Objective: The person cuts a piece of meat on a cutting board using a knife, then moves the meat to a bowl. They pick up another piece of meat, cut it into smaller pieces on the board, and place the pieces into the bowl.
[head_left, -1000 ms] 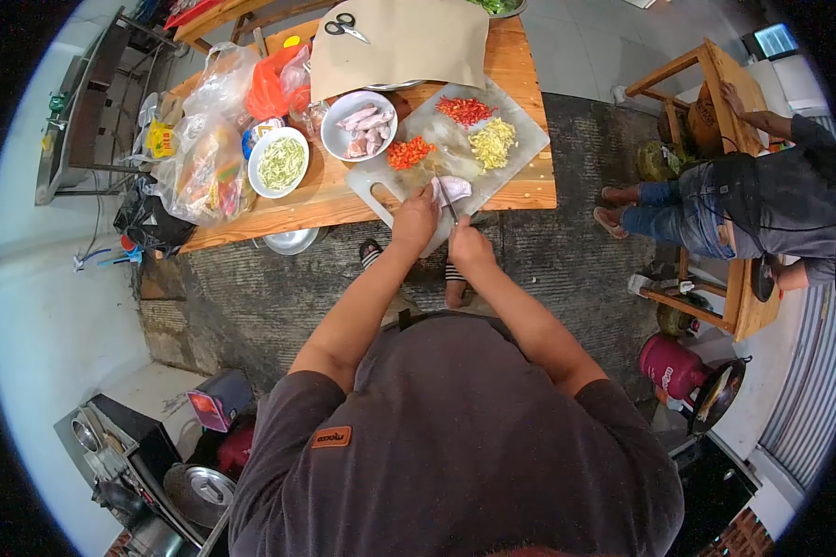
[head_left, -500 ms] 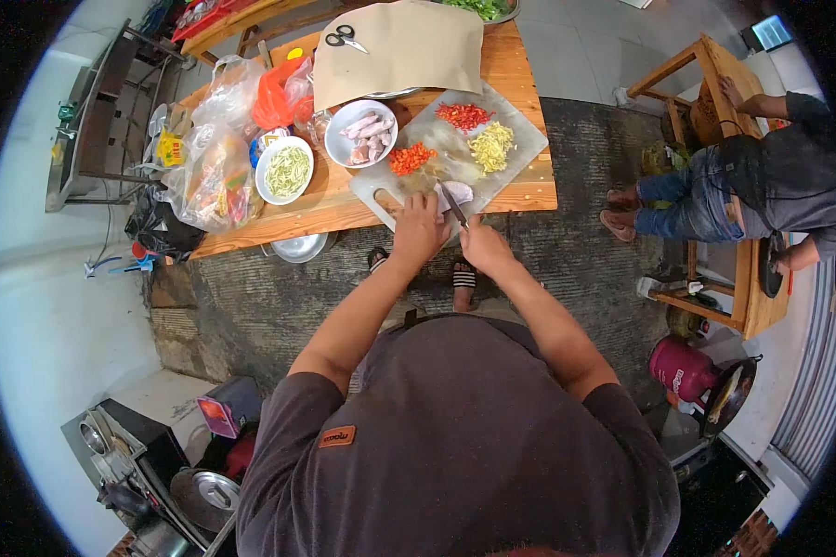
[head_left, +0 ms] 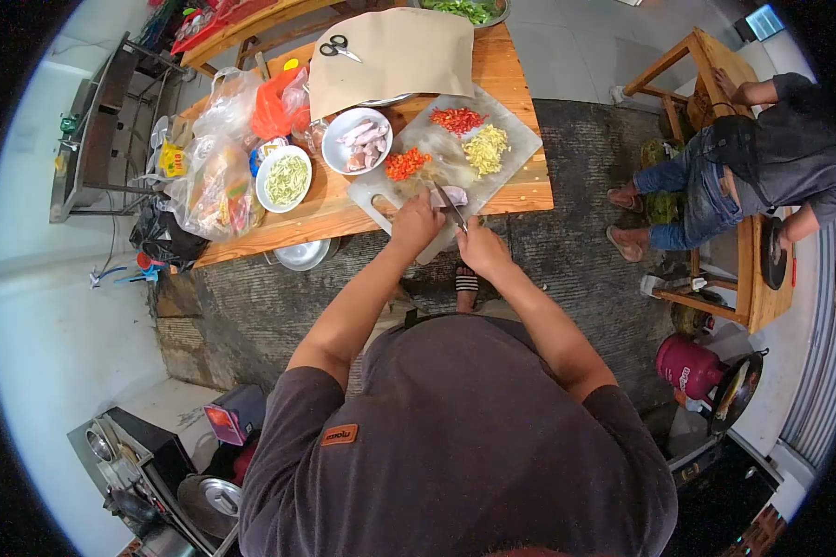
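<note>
A knife (head_left: 450,206) is gripped by its handle in my right hand (head_left: 482,247), its blade against a pale pink piece of raw meat (head_left: 454,196). My left hand (head_left: 418,223) has its fingers bent over the left end of that meat, holding it on the cutting board (head_left: 520,141). On the same board lie chopped orange-red pepper (head_left: 406,165), chopped red chili (head_left: 456,120) and a pale yellow chopped heap (head_left: 486,149). A white bowl (head_left: 329,148) to the left contains more raw meat pieces (head_left: 367,142).
Pale green shreds fill a smaller bowl (head_left: 283,179), beside plastic bags (head_left: 218,181). Scissors (head_left: 340,47) lie on brown paper (head_left: 395,70) at the back of the wooden table (head_left: 520,190). A co-worker (head_left: 771,158) sits on a wooden bench (head_left: 762,302) at right.
My hands stay at the meat with the knife, shifting only slightly. The whole view has moved a little. The co-worker's feet are farther apart.
</note>
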`<state>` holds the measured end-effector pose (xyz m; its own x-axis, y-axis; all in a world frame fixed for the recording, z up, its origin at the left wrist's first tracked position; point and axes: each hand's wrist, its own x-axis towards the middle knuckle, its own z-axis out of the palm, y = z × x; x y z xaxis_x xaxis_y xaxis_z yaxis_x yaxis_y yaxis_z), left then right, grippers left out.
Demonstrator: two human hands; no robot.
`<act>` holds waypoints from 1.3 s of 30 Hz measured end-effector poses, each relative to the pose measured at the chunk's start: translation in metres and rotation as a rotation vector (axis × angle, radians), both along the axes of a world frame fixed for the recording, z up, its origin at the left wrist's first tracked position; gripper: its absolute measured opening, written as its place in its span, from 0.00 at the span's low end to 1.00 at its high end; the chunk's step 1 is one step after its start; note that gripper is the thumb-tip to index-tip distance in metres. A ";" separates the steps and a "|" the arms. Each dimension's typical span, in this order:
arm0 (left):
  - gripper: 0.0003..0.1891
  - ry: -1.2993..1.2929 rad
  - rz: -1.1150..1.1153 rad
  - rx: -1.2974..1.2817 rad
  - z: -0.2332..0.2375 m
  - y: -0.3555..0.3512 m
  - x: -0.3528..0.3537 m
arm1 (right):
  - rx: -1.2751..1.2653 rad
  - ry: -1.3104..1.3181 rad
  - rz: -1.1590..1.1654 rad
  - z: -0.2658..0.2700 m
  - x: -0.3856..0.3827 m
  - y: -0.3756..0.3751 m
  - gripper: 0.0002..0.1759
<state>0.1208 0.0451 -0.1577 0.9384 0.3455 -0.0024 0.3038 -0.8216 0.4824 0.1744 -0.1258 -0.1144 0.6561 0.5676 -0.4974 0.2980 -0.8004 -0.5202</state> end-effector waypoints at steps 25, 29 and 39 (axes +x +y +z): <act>0.24 0.224 0.214 -0.502 -0.017 0.031 0.020 | -0.004 -0.060 0.107 -0.013 -0.030 0.011 0.21; 0.24 0.238 0.200 -0.517 -0.012 0.031 0.021 | -0.073 -0.068 0.101 -0.018 -0.030 0.019 0.18; 0.21 0.254 0.145 -0.350 -0.003 0.029 0.023 | -0.100 -0.206 0.112 -0.026 -0.025 0.036 0.14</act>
